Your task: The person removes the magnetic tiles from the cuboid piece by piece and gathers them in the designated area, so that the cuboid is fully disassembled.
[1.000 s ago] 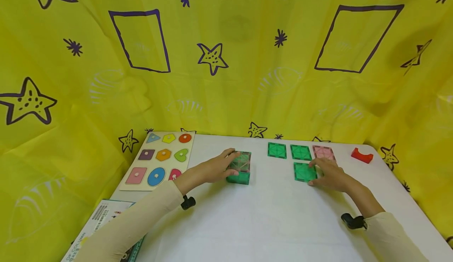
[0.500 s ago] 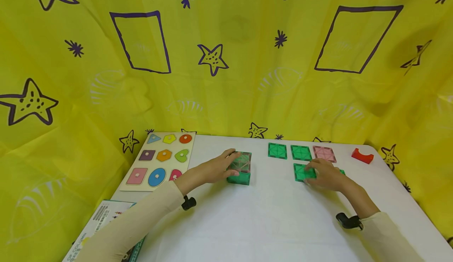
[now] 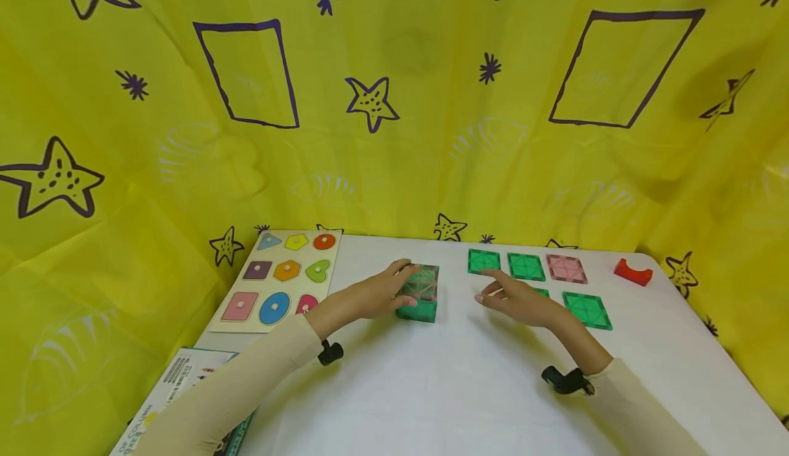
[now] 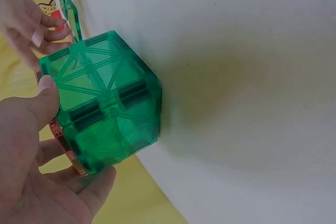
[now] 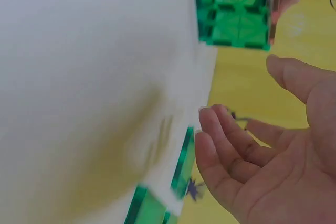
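Between gripping fingers of the left hand [image 3: 379, 294], a tile cube [image 3: 419, 311] seems steadied; the right hand [image 3: 525, 302], fingers loose, empty, probably must reach it.

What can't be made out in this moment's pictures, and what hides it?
Head view: most of one green tile, behind the right hand.
Head view: part of the tile cube, behind the left hand.
Head view: much of the printed item, behind the left sleeve and cut off by the bottom edge.
Right wrist view: the left hand, mostly cut off by the top edge.
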`<control>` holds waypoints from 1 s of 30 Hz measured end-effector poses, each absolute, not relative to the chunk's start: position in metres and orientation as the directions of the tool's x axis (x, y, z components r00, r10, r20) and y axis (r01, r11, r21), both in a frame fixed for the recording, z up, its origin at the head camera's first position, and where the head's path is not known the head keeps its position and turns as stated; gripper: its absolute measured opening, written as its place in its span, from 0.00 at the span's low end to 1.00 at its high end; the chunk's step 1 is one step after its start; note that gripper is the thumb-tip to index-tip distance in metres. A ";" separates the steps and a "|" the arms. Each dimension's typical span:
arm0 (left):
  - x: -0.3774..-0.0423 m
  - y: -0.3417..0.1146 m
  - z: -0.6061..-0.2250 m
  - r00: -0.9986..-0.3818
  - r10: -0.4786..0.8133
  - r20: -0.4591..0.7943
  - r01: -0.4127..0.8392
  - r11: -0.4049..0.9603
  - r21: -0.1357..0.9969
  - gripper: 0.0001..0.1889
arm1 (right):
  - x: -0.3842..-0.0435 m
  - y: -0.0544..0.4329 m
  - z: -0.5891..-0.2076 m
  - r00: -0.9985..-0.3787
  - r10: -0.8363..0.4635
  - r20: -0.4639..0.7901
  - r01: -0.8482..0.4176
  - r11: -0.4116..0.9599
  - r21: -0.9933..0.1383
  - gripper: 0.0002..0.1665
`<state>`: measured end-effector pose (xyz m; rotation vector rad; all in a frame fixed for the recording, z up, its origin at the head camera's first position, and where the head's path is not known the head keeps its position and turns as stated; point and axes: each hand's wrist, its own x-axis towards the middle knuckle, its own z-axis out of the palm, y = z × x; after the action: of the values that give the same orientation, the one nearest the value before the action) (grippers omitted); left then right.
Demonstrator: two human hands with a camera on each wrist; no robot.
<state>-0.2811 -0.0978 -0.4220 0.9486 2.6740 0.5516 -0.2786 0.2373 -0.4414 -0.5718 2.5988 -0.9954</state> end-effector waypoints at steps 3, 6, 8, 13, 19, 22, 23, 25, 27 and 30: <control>-0.283 -0.097 -0.423 -0.764 0.636 -0.107 0.543 0.723 0.426 0.40 | -0.282 0.217 -0.439 -0.861 -0.488 -0.140 -0.239 0.633 -0.737 0.47; -0.285 -0.097 -0.423 -0.766 0.635 -0.104 0.544 0.725 0.422 0.40 | -0.283 0.196 -0.438 -0.845 -0.513 -0.153 -0.215 0.587 -0.780 0.50; -0.286 -0.096 -0.424 -0.763 0.638 -0.104 0.547 0.723 0.423 0.40 | -0.282 0.183 -0.438 -0.837 -0.526 -0.154 -0.203 0.559 -0.804 0.52; -0.287 -0.096 -0.423 -0.756 0.647 -0.097 0.557 0.714 0.424 0.39 | -0.282 0.159 -0.438 -0.848 -0.515 -0.122 -0.184 0.502 -0.845 0.59; -0.287 -0.099 -0.420 -0.746 0.661 -0.086 0.574 0.703 0.421 0.38 | -0.285 0.146 -0.438 -0.858 -0.510 -0.062 -0.227 0.484 -0.845 0.57; -0.286 -0.100 -0.419 -0.742 0.664 -0.087 0.574 0.697 0.430 0.39 | -0.287 0.144 -0.437 -0.847 -0.531 -0.029 -0.284 0.498 -0.820 0.54; -0.286 -0.100 -0.418 -0.741 0.666 -0.090 0.574 0.697 0.430 0.40 | -0.287 0.143 -0.436 -0.844 -0.535 -0.022 -0.299 0.505 -0.810 0.53; -0.286 -0.101 -0.418 -0.739 0.667 -0.094 0.574 0.696 0.430 0.42 | -0.287 0.143 -0.435 -0.837 -0.547 -0.006 -0.332 0.516 -0.790 0.51; -0.286 -0.102 -0.418 -0.739 0.667 -0.097 0.574 0.698 0.428 0.43 | -0.287 0.142 -0.435 -0.829 -0.560 0.009 -0.359 0.519 -0.776 0.50; -0.287 -0.102 -0.419 -0.740 0.665 -0.102 0.571 0.701 0.427 0.44 | -0.288 0.142 -0.435 -0.820 -0.572 0.022 -0.388 0.527 -0.756 0.49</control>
<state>-0.2874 -0.1023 -0.4194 0.9848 2.6623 0.5460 -0.2880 0.1422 -0.4347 -0.8116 2.5378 -1.1715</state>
